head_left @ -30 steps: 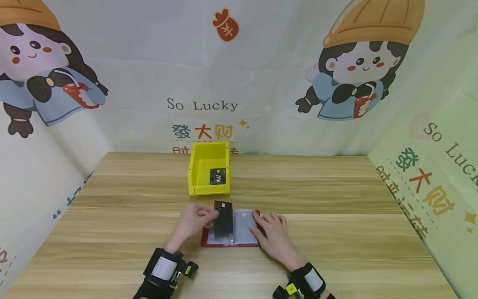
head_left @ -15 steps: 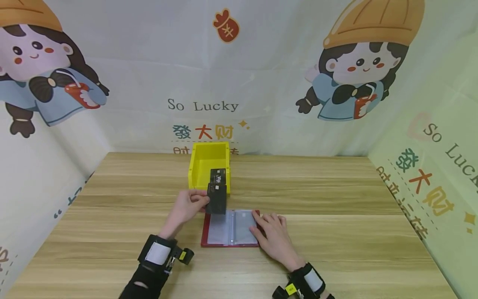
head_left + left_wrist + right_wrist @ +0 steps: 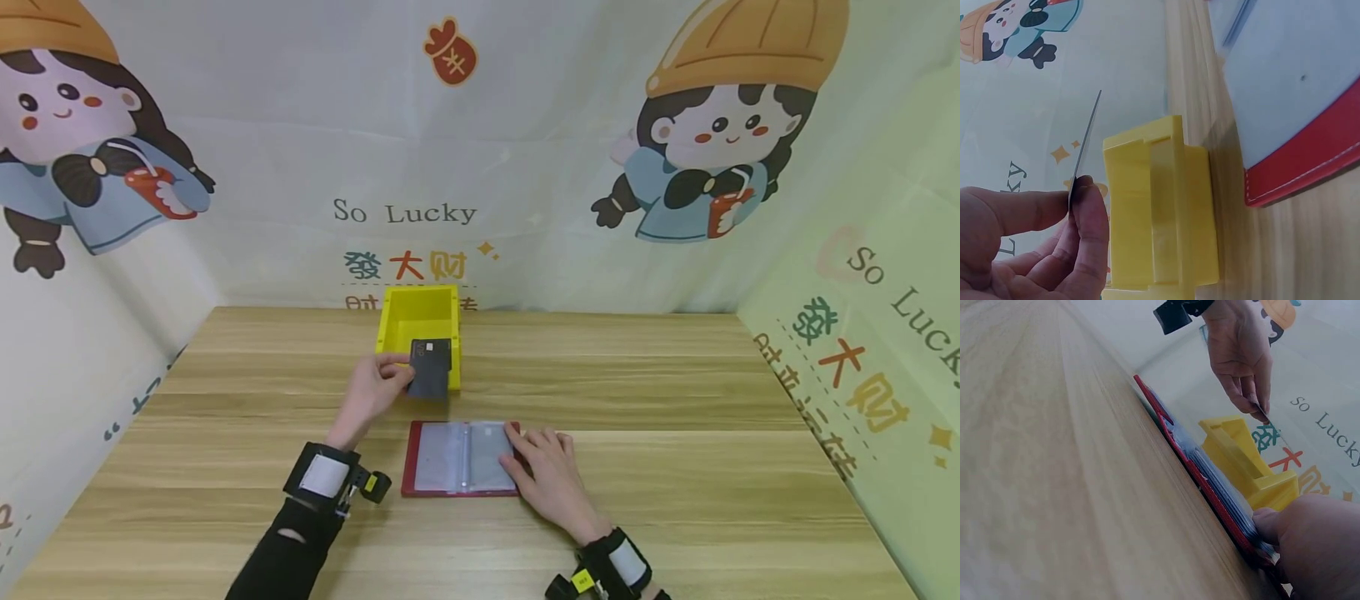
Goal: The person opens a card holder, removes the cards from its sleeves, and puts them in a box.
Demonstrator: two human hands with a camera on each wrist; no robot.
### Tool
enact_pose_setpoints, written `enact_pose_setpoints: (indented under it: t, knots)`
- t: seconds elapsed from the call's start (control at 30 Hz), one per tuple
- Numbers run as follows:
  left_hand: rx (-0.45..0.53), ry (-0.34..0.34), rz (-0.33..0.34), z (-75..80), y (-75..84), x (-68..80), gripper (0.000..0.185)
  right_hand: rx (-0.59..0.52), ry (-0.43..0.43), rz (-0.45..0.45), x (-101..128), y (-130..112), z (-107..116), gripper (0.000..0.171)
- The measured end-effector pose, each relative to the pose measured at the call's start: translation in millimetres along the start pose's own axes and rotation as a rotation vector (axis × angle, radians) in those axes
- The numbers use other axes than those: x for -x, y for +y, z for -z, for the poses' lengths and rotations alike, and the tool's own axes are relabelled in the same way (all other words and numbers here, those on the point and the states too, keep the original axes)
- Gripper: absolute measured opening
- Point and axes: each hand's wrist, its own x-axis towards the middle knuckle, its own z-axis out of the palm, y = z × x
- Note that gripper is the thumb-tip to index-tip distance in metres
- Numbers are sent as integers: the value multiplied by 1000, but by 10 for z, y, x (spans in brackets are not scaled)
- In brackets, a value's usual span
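Black card [image 3: 430,372]: pinched in your left grip [image 3: 371,390], eleven o'clock from the red album [image 3: 407,467]; your right hand [image 3: 552,477] (thumb spread) touches its three o'clock side.

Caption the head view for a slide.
Left hand pinches a dark card near a yellow bin; right hand rests on an open red wallet.

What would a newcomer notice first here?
Probably the bright yellow bin on the table, with the dark card pinched in the left hand overlapping its front in the head view. Nearer the person lies the open red card holder, the right hand at its right side. Large cartoon figures flank the backdrop.
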Motion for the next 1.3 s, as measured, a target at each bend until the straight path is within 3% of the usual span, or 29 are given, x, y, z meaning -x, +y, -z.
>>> enact_pose_setpoints:
  t: [0.33,0.6,0.93,1.3]
  knots:
    - [-35,27,7,17,109,-169,36,-6,-13,-8,1,-3,9,45]
    - [-83,95,4,-16,132,-332,34,-8,-7,-8,-1,2,4,45]
    - [-222,217,-104,-80,133,-454,30,8,-16,-7,-9,-1,-2,44]
    - [-307,208,-75,-166,192,-609,29,4,-8,-8,-8,-6,5,44]
